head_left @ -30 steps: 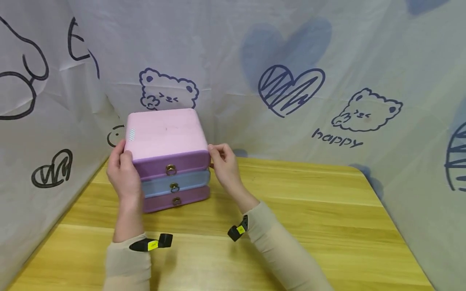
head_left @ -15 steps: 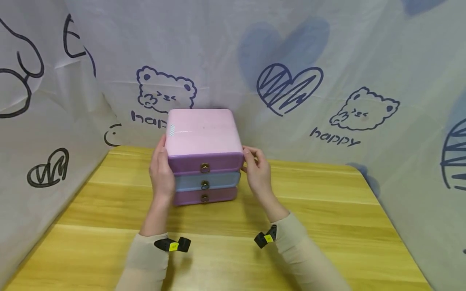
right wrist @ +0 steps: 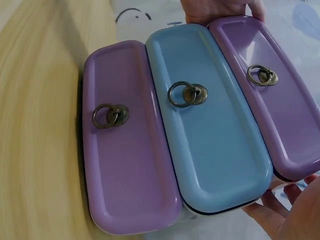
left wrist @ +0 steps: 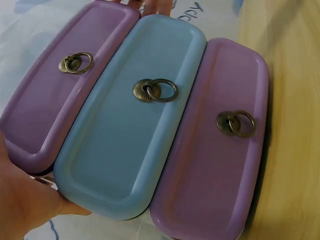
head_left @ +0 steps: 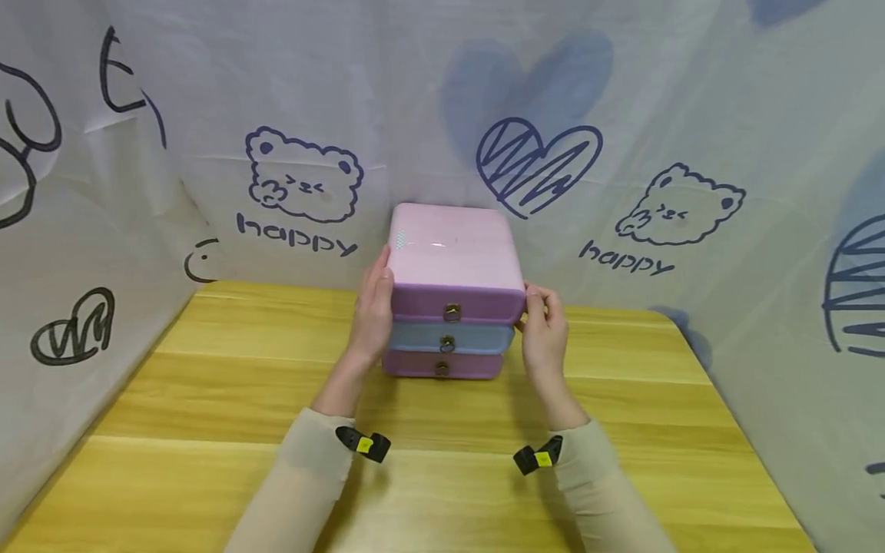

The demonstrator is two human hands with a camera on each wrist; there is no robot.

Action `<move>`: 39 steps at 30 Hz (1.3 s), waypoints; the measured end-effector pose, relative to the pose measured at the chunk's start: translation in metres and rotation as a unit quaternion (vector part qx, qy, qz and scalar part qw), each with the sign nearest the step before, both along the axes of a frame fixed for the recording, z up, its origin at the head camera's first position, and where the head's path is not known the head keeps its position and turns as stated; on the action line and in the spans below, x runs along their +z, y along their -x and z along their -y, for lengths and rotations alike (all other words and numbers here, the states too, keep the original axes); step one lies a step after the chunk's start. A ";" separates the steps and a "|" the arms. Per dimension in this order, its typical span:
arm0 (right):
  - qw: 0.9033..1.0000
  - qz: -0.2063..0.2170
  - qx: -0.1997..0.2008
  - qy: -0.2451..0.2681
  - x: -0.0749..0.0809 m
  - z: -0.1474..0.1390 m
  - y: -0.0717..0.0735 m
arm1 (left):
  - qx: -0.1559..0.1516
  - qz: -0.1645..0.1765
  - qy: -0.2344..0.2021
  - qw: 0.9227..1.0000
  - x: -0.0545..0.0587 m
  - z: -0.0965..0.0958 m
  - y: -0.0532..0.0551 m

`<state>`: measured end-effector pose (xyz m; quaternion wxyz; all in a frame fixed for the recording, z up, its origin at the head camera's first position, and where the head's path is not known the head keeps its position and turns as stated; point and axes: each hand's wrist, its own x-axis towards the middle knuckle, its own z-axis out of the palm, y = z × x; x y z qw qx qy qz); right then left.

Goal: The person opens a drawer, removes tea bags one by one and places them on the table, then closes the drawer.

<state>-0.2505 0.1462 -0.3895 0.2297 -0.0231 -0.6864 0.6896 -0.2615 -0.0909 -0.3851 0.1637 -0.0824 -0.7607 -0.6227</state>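
Observation:
A small three-drawer chest (head_left: 456, 246) with a pink top stands between my hands in the head view. Its top drawer (head_left: 422, 302) and bottom drawer (left wrist: 210, 150) are purple, and the middle drawer (right wrist: 215, 145) is light blue. Each front carries a brass ring pull, and all drawers are pushed in. My left hand (head_left: 373, 315) grips the chest's left side, thumb near the upper front edge. On the opposite side my right hand (head_left: 546, 330) holds the upper right corner with bent fingers, some reaching behind and under the top tier. The chest's back is hidden.
A yellow wood-grain table (head_left: 636, 430) extends around the chest. Behind it hangs a pale curtain (head_left: 415, 100) printed with hearts and bears, close to the table's back edge. Another stretch of curtain closes in each side.
Both hands have carried the chest to the right, from left of centre to the middle of the table. Its front has turned to face me more squarely.

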 end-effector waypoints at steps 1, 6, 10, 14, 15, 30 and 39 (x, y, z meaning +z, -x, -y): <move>1.000 -0.001 -0.005 0.005 -0.001 -0.002 0.001 | -0.005 0.001 0.001 1.000 0.000 -0.003 0.002; 1.000 -0.003 -0.015 0.010 -0.003 -0.012 0.003 | -0.027 0.011 0.016 0.999 0.000 -0.011 0.010; 1.000 -0.006 -0.002 0.008 -0.008 -0.018 0.004 | -0.035 0.018 0.035 0.999 -0.001 -0.013 0.012; 1.000 -0.021 0.015 0.013 -0.015 -0.021 0.005 | -0.043 0.022 0.050 0.998 -0.001 -0.013 0.012; 0.999 -0.025 0.017 0.015 -0.016 -0.022 0.005 | -0.045 0.023 0.052 0.997 -0.002 -0.012 0.012; 0.997 -0.054 0.059 -0.007 -0.024 -0.036 0.011 | -0.035 0.008 0.047 0.998 0.002 -0.006 0.014; 0.992 -0.033 0.118 -0.013 -0.024 -0.054 0.011 | 0.058 -0.107 0.103 0.987 -0.005 -0.004 -0.005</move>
